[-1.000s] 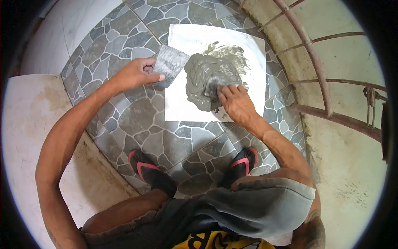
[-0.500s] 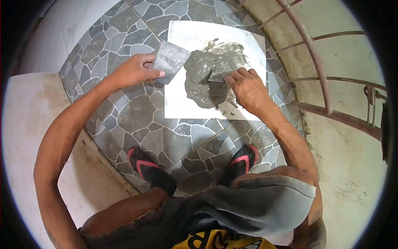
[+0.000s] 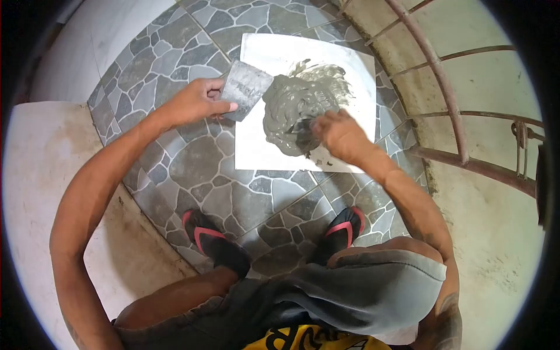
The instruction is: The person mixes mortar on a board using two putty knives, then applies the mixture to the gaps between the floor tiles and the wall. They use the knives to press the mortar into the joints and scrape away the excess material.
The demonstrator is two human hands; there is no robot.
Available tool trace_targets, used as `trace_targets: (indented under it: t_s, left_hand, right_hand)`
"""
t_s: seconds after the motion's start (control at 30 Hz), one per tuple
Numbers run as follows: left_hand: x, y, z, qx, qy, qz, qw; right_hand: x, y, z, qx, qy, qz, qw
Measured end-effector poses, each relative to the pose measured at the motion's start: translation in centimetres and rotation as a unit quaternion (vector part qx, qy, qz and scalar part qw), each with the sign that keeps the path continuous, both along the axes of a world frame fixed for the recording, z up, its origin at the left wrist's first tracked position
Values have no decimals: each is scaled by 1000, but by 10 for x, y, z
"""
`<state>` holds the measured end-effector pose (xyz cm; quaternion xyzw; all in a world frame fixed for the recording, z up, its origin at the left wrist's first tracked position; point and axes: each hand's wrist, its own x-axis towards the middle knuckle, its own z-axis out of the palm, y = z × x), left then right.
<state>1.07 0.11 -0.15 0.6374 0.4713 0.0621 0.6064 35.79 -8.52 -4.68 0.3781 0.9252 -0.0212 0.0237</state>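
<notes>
My left hand [image 3: 205,100] is closed on a flat grey rectangular plate [image 3: 246,88], thumb over its lower corner and fingers behind. The plate overlaps the left edge of a white board [image 3: 251,153] on the floor. On that board lies a wet mound of grey cement paste [image 3: 286,108], smeared thin at its upper right. My right hand [image 3: 339,135] is closed at the mound's lower right side. It grips a dark scraper [image 3: 304,131], blurred by motion and partly hidden by the fingers, with its blade in the paste.
Stone-patterned tiles [image 3: 195,157] cover the floor around the board. My feet, in black flip-flops with pink straps [image 3: 210,233], stand just below it. A rusty metal railing [image 3: 446,87] runs along the right wall. A pale ledge [image 3: 64,151] lies to the left.
My right hand has moved the scraper down and slightly left through the paste, leaving the mound's surface reshaped. My left hand still holds the grey plate in nearly the same place.
</notes>
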Motion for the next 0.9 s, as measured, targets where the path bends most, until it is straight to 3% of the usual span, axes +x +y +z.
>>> trace_targets:
  t_s: [0.07,0.17,0.3,0.37,0.43,0.6,0.63,0.67,0.77,0.83,0.9]
  left_hand:
    - [-1,-1,-5,-2,-19,2,1000]
    - [-3,2,-2,-27,40,-16,999]
    - [-3,-1,0,1,10,-8,1000]
    - [-5,2,-7,9,7,-6,1000]
    - [-3,0,-2,-2,4,3,1000]
    - [-4,-2,9,8,6,11,1000]
    - [-8,3,5,17,19,-4,1000]
    - [-12,3,1,23,30,-20,999]
    - [-16,-2,-4,7,9,29,1000]
    - [-23,1,-8,18,36,13,999]
    - [-26,1,-8,22,40,13,999]
  right_hand:
    - [-6,3,37,-67,-20,-35,997]
    - [-13,3,23,13,-41,-64,997]
    - [-17,0,15,-34,-80,38,996]
    - [-22,15,45,-74,-108,7,991]
    - [-28,14,45,-15,-52,-25,998]
    - [-30,14,17,-14,-85,56,995]
    - [-31,20,27,-23,-98,59,993]
    - [-30,38,39,-144,-90,9,985]
    - [-4,86,47,-154,105,1,983]
    - [3,123,54,-290,122,-119,942]
    - [31,166,9,-351,214,-150,899]
